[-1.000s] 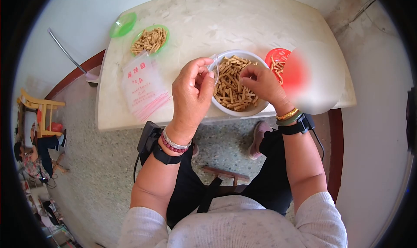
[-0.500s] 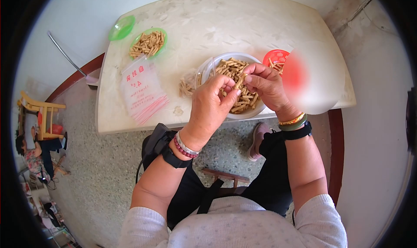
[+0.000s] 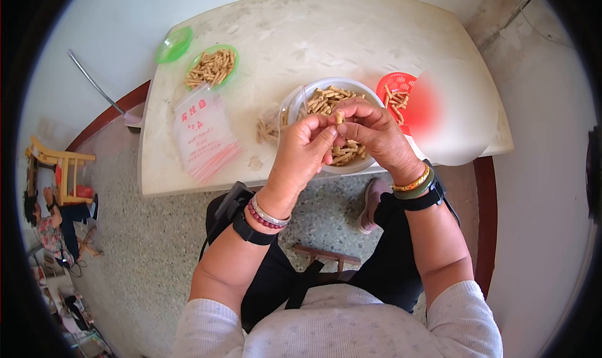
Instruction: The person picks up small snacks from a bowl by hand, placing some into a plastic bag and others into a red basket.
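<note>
Over a white bowl point(image 3: 370, 101) heaped with short tan stick-shaped pieces point(image 3: 332, 99), my two hands meet at the fingertips. A small tan stick point(image 3: 340, 116) stands between them, pinched by the thumb and fingers of my right hand point(image 3: 384, 138). My left hand point(image 3: 300, 154) is closed too, its thumb and fingertips pressed against the lower part of the same stick, partly hidden. Against the bowl's left side lies a clear plastic bag point(image 3: 268, 127) with similar sticks. Just right of the bowl, a red basket point(image 3: 392, 81) contains several sticks.
A green plate point(image 3: 235, 64) of sticks and a green lid-like dish point(image 3: 174, 46) stand at the table's point(image 3: 301, 26) back left. Printed zip bags point(image 3: 204, 129) lie in front of them. A blurred patch covers the table's right. Far left, a person point(image 3: 53, 223) sits near a wooden chair point(image 3: 69, 160).
Both hands have shifted slightly left and down, closer together, with the stick turned more upright between the fingertips. The sticks in the red basket show more plainly.
</note>
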Motion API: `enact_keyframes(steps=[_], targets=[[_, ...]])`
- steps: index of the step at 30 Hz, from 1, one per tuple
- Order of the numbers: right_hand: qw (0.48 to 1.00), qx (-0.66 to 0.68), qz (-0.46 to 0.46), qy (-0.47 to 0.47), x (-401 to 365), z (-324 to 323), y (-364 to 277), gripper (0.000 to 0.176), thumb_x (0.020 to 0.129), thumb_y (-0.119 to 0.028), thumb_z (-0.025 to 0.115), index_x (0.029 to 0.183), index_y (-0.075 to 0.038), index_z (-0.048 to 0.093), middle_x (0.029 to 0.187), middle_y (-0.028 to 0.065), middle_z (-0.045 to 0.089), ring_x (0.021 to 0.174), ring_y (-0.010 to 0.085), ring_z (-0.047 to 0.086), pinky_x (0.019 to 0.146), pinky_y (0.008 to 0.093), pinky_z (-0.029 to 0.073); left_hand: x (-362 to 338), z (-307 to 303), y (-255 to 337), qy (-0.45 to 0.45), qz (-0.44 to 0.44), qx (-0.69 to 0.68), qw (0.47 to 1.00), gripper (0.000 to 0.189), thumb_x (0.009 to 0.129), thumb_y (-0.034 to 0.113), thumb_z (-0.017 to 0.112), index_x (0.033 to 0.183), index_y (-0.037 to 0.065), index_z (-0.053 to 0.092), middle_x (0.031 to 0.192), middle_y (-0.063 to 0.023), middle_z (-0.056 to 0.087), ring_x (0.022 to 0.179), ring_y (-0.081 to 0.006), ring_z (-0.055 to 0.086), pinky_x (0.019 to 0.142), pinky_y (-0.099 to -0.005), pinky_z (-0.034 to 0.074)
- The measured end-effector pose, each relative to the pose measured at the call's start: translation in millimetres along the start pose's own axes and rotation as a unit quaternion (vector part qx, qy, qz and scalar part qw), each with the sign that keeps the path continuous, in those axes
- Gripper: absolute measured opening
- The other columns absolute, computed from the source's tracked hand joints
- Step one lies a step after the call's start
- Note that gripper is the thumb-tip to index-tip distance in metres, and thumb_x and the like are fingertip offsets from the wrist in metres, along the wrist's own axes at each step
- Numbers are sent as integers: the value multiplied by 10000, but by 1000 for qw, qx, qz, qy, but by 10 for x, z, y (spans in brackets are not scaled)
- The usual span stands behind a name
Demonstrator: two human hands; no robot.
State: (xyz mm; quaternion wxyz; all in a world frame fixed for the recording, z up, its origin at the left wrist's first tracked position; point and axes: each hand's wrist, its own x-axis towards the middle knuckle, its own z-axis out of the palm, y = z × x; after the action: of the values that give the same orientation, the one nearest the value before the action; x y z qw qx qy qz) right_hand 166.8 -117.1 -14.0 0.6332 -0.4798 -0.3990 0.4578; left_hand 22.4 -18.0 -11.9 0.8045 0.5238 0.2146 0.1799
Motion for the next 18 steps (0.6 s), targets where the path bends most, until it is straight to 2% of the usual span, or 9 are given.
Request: enact_keyframes(steps=[2,4,6,9,11,14,15,16,18], targets=[[996,-11,-5,86,12,37,-2,154,916,-99,624,1049,-22,638,898,-14,639,802,53,572,757,222,487,-13,-38,70,59,117,240,962,116,947,90,571,1023,14,613,834,-47,654,652,-49,590,475,-171,420],[992,-68,-4,104,18,22,-53,160,918,-98,617,1053,-13,635,873,-16,637,793,51,572,735,226,488,28,-149,141,161,293,311,890,75,877,96,656,916,32,647,721,-19,638,566,-39,504,500,-211,397],[985,-121,-1,125,15,36,-61,166,921,-96,610,1057,-5,632,848,-18,636,784,50,573,712,230,489,-27,-287,325,240,299,356,852,80,858,88,673,910,34,646,726,-26,631,542,-51,491,493,-206,394],[967,-207,-34,142,54,139,-41,149,911,-108,626,1012,-2,650,805,7,656,738,65,584,670,243,488,-21,-469,411,263,285,375,842,155,842,136,703,943,39,636,747,-31,621,547,-73,504,504,-230,418],[918,-324,-162,163,112,258,-34,115,865,-97,661,947,-19,678,794,81,668,687,149,618,635,278,493,-39,-533,378,230,199,446,842,232,810,174,733,955,39,613,763,-53,610,554,-130,527,529,-271,451],[877,-416,-195,141,227,326,-38,99,806,-91,693,891,-40,696,772,134,643,689,264,620,640,338,499,-51,-511,262,205,223,513,803,253,787,178,745,932,39,591,767,-68,597,571,-182,548,556,-296,469],[855,-458,-206,127,259,365,-60,105,783,-85,691,874,-33,693,760,142,627,704,320,605,648,389,494,-27,-551,221,203,228,541,784,210,842,122,685,979,16,567,782,-35,594,551,-79,522,521,-252,452],[856,-457,-205,126,298,392,-19,105,783,-85,691,874,-33,693,760,142,627,704,320,605,648,389,494,8,-606,177,204,226,542,783,210,842,122,685,979,16,567,782,-35,594,551,-79,522,521,-252,452],[830,-492,-239,109,390,452,65,102,792,-91,681,870,-25,686,759,143,616,704,319,601,651,402,489,74,-683,172,196,181,445,855,144,865,80,627,979,17,565,753,-30,585,526,-79,526,472,-234,437]])
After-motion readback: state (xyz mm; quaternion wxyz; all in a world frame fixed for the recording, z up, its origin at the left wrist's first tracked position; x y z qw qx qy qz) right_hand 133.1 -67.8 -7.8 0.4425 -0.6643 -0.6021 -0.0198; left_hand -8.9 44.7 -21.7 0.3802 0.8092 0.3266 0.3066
